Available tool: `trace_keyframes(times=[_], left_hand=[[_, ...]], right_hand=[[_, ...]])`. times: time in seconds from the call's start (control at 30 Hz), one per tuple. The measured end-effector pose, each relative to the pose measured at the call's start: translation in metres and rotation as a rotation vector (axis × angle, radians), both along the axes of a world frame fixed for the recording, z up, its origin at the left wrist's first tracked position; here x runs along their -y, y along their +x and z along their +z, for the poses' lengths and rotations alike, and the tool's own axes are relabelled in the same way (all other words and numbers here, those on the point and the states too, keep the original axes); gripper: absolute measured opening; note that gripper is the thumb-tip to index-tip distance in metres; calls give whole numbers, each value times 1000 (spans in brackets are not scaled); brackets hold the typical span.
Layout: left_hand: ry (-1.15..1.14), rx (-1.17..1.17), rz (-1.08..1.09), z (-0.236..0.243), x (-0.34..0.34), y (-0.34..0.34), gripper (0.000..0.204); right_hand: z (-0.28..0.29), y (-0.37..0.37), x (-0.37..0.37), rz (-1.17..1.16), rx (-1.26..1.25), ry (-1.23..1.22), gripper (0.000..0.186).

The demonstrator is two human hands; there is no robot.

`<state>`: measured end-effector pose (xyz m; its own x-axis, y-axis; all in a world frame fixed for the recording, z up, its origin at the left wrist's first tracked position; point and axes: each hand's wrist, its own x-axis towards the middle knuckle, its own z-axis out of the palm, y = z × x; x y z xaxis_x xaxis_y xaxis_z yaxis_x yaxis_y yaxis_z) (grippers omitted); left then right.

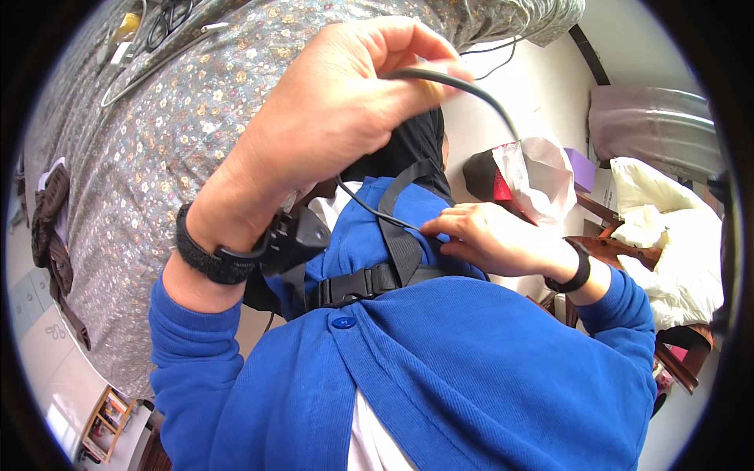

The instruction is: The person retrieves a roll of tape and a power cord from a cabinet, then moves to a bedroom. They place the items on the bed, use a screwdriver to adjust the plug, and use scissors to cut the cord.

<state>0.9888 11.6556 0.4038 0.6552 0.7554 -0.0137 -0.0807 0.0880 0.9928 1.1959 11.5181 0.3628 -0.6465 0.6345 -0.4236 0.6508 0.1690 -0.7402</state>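
Observation:
My left hand (338, 102) is raised at the top middle, its thumb and fingers pinched round a dark cable (488, 100). From that grip the cable arcs to the right and hangs down. Lower, in front of my blue jacket, a dark strand (375, 209) runs from below my left wrist to my right hand (495, 235). The right fingers are closed on this strand. Whether both strands are one cable is hidden behind my left hand. A dark device (294, 239) is strapped to my left wrist, and a black band (580, 265) circles the right.
A floral cloth (212, 110) covers the large surface to the left, with a white cable (145, 74) near its far edge. At the right are a white plastic bag (546, 177), a purple box (580, 170) and a white padded cloth (667, 243) over wooden furniture. Thin dark wires hang behind.

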Motion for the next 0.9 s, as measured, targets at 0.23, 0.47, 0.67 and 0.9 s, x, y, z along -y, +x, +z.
trace_keyframes(times=[0.23, 0.47, 0.67, 0.9], left_hand=[[858, -241, 375, -26, 18, -8, 67], [277, -29, -541, -42, 68, -51, 27], [175, -18, -781, -71, 66, -43, 29], [297, -344, -969, -58, 65, -32, 34]], right_hand=[[3, 33, 4, -234, -148, -570, 25], [13, 48, 14, -69, -393, -423, 19], [7, 23, 5, -195, -254, -627, 21], [8, 9, -4, 77, -249, -254, 26]])
